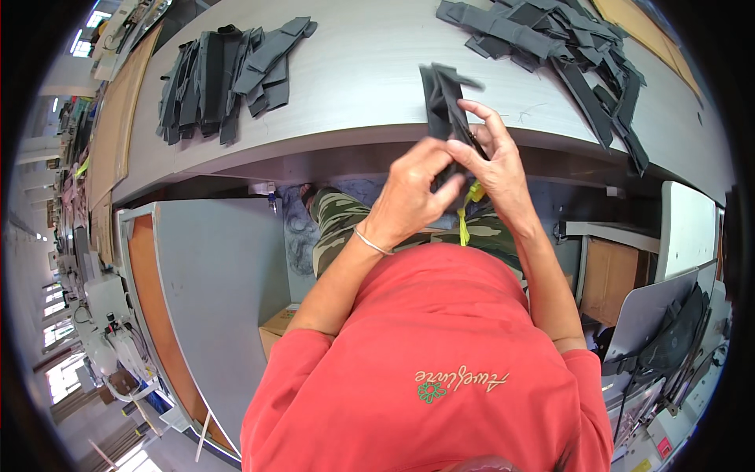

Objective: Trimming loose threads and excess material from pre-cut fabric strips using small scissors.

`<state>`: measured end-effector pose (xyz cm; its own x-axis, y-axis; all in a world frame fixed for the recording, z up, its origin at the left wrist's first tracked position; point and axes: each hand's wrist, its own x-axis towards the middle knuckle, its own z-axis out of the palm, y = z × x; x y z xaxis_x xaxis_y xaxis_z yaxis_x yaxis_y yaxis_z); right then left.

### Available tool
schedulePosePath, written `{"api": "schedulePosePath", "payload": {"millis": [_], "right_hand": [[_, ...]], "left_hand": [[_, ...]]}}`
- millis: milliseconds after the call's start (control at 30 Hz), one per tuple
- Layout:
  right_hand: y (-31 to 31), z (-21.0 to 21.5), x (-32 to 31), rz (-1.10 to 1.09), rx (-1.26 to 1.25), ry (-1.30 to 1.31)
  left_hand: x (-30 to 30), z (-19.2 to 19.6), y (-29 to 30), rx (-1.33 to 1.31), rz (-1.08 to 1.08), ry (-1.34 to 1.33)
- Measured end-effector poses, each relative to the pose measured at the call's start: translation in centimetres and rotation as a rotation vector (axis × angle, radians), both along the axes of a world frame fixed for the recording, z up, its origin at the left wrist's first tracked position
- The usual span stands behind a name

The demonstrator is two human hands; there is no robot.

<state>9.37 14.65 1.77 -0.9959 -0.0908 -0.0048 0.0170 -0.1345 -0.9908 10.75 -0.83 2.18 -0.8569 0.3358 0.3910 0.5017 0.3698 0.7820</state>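
A dark grey fabric strip [442,98] is held up in front of my chest, at the table's near edge. My left hand [413,193] pinches its lower end between thumb and fingers. On the right side, my right hand [497,161] presses its thumb against the strip, with the index finger raised and curved beside it. A thin black thing [476,145] lies along the right thumb, too covered to name. Below the hands hangs a bright yellow-green cord [465,216]; what it is tied to is hidden by the fingers.
On the pale table [362,71] lie a pile of dark grey strips [224,75] at left and a larger, messier pile [550,39] at right. Brown cardboard [126,118] covers the left edge. A grey cabinet panel [212,275] stands at lower left, a cardboard box [612,275] at right.
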Motion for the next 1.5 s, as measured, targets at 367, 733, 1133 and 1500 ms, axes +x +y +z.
{"api": "schedulePosePath", "payload": {"millis": [367,733,1133,1500], "right_hand": [[0.1,0.2,-0.4,0.101,-0.177,-0.031],[3.0,-1.5,-4.8,-0.269,0.696,0.229],[5.8,-2.0,-2.8,-0.248,0.934,0.365],[5.1,-3.2,-4.0,-0.254,0.981,0.537]], "left_hand": [[-5.0,0.8,-1.2,0.505,-0.034,-0.642],[-11.3,-0.4,1.7,0.567,-0.048,-0.558],[-12.8,-3.4,2.7,0.585,-0.011,-0.622],[-12.4,-3.3,2.8,0.549,0.01,-0.623]]}}
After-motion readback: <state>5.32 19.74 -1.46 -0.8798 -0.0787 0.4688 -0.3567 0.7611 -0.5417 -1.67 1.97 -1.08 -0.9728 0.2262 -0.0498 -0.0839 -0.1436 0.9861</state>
